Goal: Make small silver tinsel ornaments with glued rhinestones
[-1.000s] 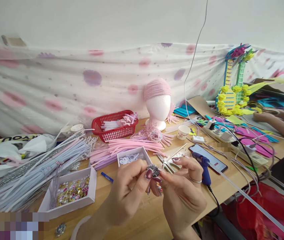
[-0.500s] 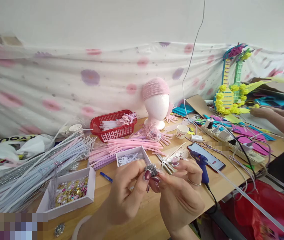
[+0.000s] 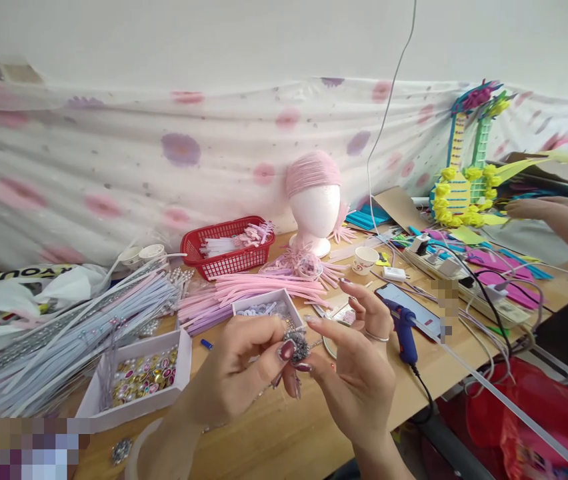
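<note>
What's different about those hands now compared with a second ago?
The right hand has loosened its pinch on the grey sparkly piece: its fingers have lifted and spread, the thumb staying close. Whether it still touches is hard to tell. Farther right, a co-worker's hand has risen slightly. The left hand still pinches the piece; the red basket, white head and glue gun stayed put.

Left hand [image 3: 237,373] pinching, right hand [image 3: 357,370] loosely spread
</note>
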Demonstrator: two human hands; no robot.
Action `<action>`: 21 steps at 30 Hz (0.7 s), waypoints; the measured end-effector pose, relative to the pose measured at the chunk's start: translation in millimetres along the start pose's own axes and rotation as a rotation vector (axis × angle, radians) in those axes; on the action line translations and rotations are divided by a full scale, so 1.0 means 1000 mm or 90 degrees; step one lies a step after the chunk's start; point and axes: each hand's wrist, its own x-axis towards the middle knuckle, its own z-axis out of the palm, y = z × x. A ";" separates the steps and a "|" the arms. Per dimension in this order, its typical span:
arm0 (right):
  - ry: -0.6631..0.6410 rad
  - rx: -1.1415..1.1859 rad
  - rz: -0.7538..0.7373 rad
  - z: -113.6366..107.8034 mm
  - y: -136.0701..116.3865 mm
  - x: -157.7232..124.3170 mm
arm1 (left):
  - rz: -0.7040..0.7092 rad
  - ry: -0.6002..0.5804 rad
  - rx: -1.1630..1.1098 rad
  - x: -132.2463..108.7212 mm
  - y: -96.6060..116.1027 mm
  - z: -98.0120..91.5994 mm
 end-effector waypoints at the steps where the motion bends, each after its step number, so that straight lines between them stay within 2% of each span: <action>1: -0.011 0.003 0.004 -0.001 0.000 0.000 | -0.007 -0.010 -0.002 0.000 0.000 -0.002; 6: -0.018 0.025 0.027 0.000 -0.001 -0.001 | -0.004 -0.019 -0.010 0.000 -0.001 -0.004; 21: 0.081 0.022 0.019 0.011 -0.004 -0.007 | 0.005 0.013 -0.012 0.001 -0.001 0.000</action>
